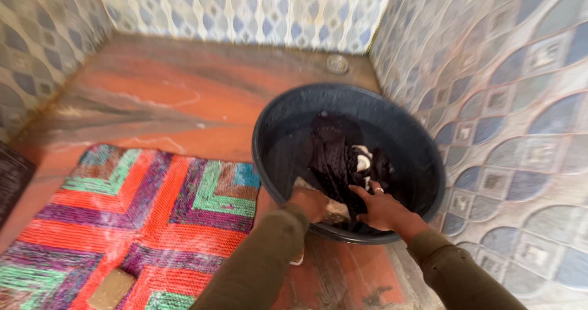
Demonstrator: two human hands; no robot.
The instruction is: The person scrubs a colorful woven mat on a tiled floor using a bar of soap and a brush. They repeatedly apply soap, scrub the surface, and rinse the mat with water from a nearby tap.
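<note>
Lower left of the frame: a woven rug (141, 212) in orange, green and purple chevrons, laid on the red floor (171, 95). A tan block (111, 288) — perhaps soap, we cannot say for sure — lies on its near edge. A dark object at the far left edge is cut off and unidentifiable.

Centre to right: a dark round basin (269, 132) holding water, set on the floor close to the tiled wall (508, 102). In it, right of centre, lies a black garment (334, 157) with a few pale patches, soaked and bunched.

Lower centre: our left hand (309, 201) reaches over the near rim; the fingers curl down into the basin, but whether they grip cloth or something pale beneath we cannot tell. Just right of it, our right hand (380, 207) lies on the garment's lower edge, fingers spread and pressing rather than clenched; a ring shows on one finger.

Handling, in our judgement: the garment is soft and limp, heavy with water and likely slippery — best gathered in a thick bunched fold with both hands, not by a thin edge.

Upper centre right: a small round drain (337, 64) in the floor corner. The garment's kind, the water's depth and the basin's bottom are hard to make out.
</note>
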